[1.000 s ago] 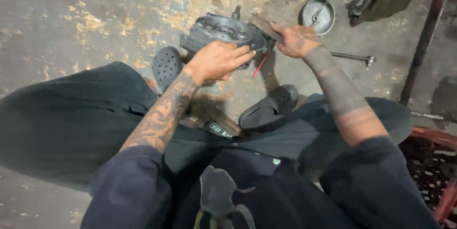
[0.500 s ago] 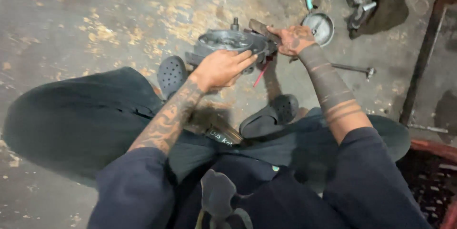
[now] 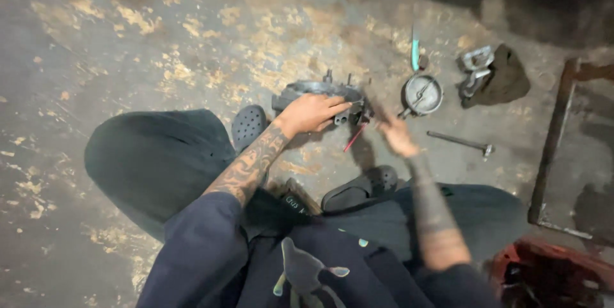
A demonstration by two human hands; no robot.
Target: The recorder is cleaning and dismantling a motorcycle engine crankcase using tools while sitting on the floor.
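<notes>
Left hand: the left hand [image 3: 311, 113] lies palm down on the near side of a grey metal engine casing [image 3: 318, 95], fingers stretched out flat and pressed against it rather than curled around it.
Right hand: the right hand [image 3: 398, 135] is blurred, just to the right of the casing and apart from it; how far its fingers are open cannot be told, and nothing can be made out in its grasp.
Engine casing: it sits on the stained concrete floor [image 3: 160, 39] in front of the person's feet, with short studs standing up from its top edge.
Red tool: a thin red-handled tool [image 3: 355, 136] slants down from the casing's right end, between the two hands; whether it touches either hand cannot be told.
Shoes: two dark perforated clogs, one [image 3: 248, 124] just left of the left wrist, the other [image 3: 364, 188] nearer the body under the right forearm.
Round part: a round metal cover [image 3: 422, 94] lies to the right of the casing, near the right hand but apart from it.
Teal tool: a teal-handled tool [image 3: 415, 55] lies just above the round cover.
Metal rod: a slim metal rod [image 3: 460, 143] lies on the floor to the right of the right hand.
Cloth and fittings: a dark rag [image 3: 508, 81] lies farther right, with bright metal fittings [image 3: 476, 68] at its left edge.
Frame: a rusty metal frame [image 3: 555, 148] runs along the right side.
</notes>
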